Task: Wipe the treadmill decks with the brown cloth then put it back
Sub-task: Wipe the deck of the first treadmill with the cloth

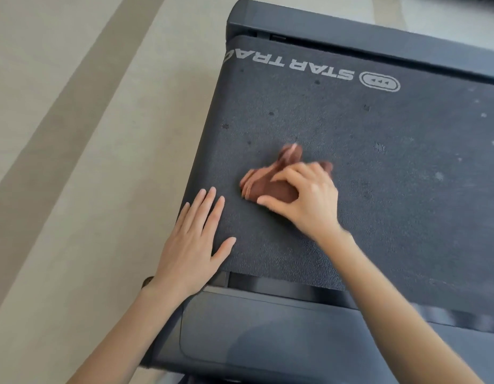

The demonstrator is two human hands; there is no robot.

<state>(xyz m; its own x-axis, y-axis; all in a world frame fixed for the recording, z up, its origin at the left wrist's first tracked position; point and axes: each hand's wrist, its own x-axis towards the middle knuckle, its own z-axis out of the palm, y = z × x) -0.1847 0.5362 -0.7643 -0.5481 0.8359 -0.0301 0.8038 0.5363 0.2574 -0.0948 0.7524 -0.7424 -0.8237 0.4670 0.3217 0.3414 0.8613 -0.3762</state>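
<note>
Brown cloth (268, 187) sitting bunched on treadmill deck (392, 167), toward its 9 o'clock edge. Right hand (306, 200) curling over it, gripping, pressing down. Left hand (193, 245) lying flat at cloth's 8 o'clock, fingers straight, holding nothing. Wiping seemingly underway; pale specks showing toward 3 o'clock; putting-back not yet done. No containers showing.

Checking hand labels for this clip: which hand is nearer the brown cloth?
Right. The right hand grips the brown cloth on the treadmill belt; the left hand lies flat beside it, not touching.
</note>
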